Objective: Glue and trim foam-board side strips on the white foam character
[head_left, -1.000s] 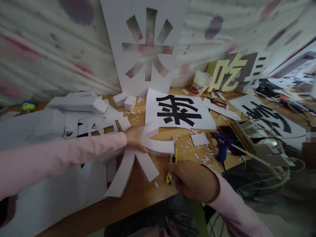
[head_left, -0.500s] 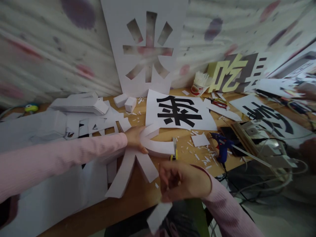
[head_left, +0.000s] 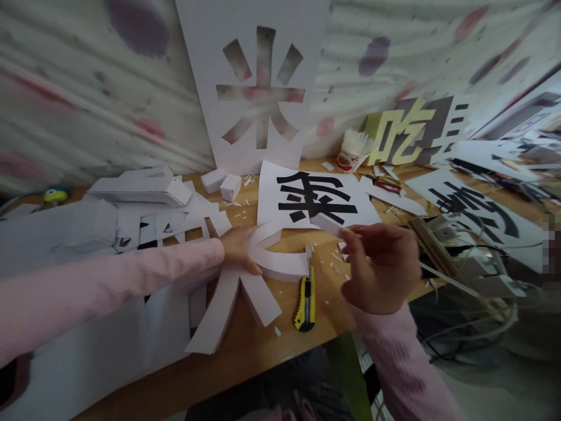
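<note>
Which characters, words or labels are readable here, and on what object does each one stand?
"米": cut out of the white board leaning on the wall.
"吃": yellow block character at the back of the table.
Black character on the printed sheet: bold, but I cannot read it surely.
Black print on the right sheet: angled, unreadable.
Red print on the paper cup: too small.

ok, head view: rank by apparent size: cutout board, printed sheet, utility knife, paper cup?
1. cutout board
2. printed sheet
3. utility knife, though it lies nearer the camera
4. paper cup, far back on the table
</note>
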Demonstrator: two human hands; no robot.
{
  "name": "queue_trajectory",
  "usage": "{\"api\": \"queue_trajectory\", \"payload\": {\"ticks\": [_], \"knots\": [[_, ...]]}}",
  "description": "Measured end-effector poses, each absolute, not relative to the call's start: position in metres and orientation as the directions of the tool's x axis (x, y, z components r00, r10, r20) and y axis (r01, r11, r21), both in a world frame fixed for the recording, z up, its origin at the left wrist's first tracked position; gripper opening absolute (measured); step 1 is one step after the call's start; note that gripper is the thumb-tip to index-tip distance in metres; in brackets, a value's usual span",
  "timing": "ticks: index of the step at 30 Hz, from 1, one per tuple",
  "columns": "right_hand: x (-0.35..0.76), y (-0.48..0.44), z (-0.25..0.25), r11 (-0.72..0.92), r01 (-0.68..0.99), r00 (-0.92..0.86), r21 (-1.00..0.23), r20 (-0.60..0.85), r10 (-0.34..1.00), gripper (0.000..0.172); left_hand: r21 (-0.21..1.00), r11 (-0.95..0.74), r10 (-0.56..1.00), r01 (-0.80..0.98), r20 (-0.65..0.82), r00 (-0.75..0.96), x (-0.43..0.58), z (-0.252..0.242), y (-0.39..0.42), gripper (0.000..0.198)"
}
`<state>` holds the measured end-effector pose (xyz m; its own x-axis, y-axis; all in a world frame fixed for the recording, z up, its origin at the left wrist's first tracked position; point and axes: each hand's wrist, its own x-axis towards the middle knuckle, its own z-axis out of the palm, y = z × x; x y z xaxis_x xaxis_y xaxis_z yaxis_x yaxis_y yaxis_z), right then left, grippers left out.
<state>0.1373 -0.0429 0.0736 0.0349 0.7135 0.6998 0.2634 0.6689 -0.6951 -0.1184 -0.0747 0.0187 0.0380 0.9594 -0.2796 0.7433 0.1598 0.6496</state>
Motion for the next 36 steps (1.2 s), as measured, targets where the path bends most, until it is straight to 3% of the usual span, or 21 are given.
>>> {"api": "queue_trajectory", "payload": {"ticks": [4, 9, 14, 30, 33, 36], "knots": [[0.169, -0.024, 0.075, 0.563, 0.322, 0.252, -0.761, 0.642, 0.724, 0.019, 0.617, 0.154, 0.958, 0.771, -0.285, 0.037, -0.117, 0.023, -0.075, 0.092], [0.205, -0.004, 0.041, 0.215, 0.286, 0.135, -0.934, 0.261, 0.956, 0.033, 0.597, 0.157, 0.956, 0.786, -0.293, 0.031, -0.115, 0.028, -0.076, 0.091], [0.204, 0.001, 0.007, 0.056, 0.243, 0.089, -0.968, 0.079, 0.993, 0.042, 0.586, 0.147, 0.956, 0.797, -0.291, 0.038, -0.116, 0.022, -0.076, 0.094], [0.237, 0.026, -0.022, -0.007, 0.335, 0.238, -0.942, 0.077, 0.968, 0.051, 0.575, 0.156, 0.947, 0.803, -0.318, 0.044, -0.116, 0.023, -0.075, 0.101], [0.234, 0.019, -0.016, -0.017, 0.399, 0.215, -0.917, 0.076, 0.974, 0.046, 0.571, 0.172, 0.952, 0.803, -0.306, 0.014, -0.116, 0.021, -0.076, 0.101], [0.219, -0.01, 0.002, 0.071, 0.515, 0.161, -0.854, 0.178, 0.971, 0.036, 0.555, 0.192, 0.949, 0.809, -0.316, -0.009, -0.115, 0.022, -0.077, 0.104]]}}
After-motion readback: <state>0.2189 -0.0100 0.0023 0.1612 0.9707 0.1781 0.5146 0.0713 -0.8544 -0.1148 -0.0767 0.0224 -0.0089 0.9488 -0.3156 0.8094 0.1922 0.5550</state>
